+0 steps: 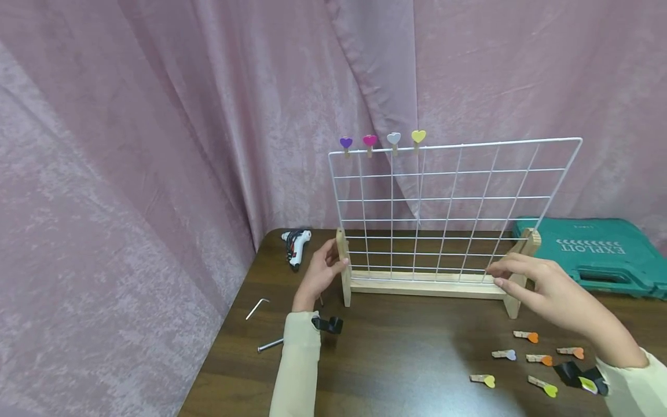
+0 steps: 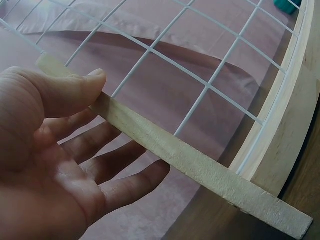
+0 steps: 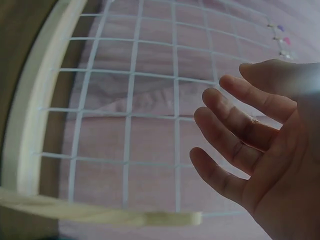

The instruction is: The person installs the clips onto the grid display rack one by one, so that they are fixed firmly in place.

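A white wire grid rack (image 1: 447, 198) stands upright in a pale wooden base (image 1: 427, 288). My left hand (image 1: 319, 272) is at its left end, holding the wooden side post (image 2: 165, 145) between thumb and fingers. The thumb lies over the post's near edge, while the fingertips meet it from the outer side. Over by the right post (image 1: 530, 243), my right hand (image 1: 547, 286) hovers with loosely bent fingers. In the right wrist view its fingers (image 3: 232, 145) hold nothing. Heart-topped clips, purple (image 1: 346, 142), pink (image 1: 370, 141), white (image 1: 394, 139) and yellow (image 1: 418, 137), sit along the grid's top wire.
Several loose heart clips (image 1: 539, 359) lie at the front right. Behind the right post is a green tool case (image 1: 599, 255). On the left are a white glue gun (image 1: 297, 248), a hex key (image 1: 256, 308) and a bolt (image 1: 270, 345). A pink curtain (image 1: 292, 116) hangs behind the table.
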{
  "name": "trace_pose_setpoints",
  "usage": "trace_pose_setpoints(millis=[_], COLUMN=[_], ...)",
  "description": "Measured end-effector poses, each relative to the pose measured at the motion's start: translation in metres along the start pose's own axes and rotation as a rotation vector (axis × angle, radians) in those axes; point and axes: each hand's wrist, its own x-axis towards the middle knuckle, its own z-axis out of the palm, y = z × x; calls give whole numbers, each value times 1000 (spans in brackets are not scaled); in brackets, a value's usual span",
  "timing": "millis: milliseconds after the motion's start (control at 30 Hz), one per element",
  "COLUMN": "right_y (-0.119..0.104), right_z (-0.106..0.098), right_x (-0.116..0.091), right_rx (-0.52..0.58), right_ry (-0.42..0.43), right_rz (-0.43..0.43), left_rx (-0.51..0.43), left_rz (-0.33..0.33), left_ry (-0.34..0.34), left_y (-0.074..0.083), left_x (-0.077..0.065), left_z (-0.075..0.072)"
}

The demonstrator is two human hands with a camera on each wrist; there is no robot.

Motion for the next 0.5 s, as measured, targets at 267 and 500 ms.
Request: trace_pose_setpoints(millis=[267, 500], right_y=[12, 34], right_z=[13, 27], right_x=[-23, -47], right_rx=[17, 32], right_ry=[-58, -129], right_rz=[22, 42], left_rx=[-2, 0], left_rz=[7, -5], left_ry=[-3, 6], left_y=[0, 1], left_x=[0, -1], left_z=[-2, 0])
